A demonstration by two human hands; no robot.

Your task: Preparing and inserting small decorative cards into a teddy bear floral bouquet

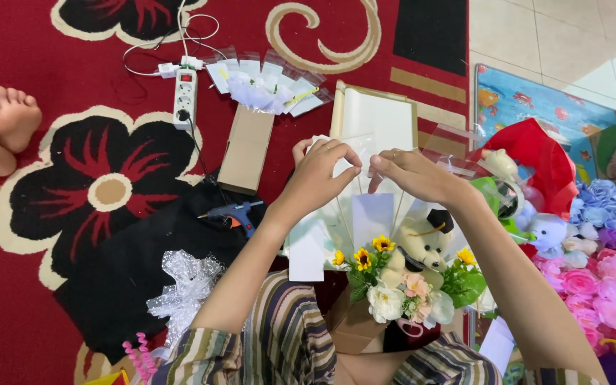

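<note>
While pinching a clear plastic sleeve [365,153] between them, left hand [320,173] and right hand [416,173] raised just above the bouquet [401,278], fingertips closed on its edges, seemingly to keep it taut; glue gun [235,212] left of bouquet.

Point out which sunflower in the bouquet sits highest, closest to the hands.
The middle sunflower, just left of the teddy bear. The other two sit lower: one at the far left, one right of the bear.
</note>
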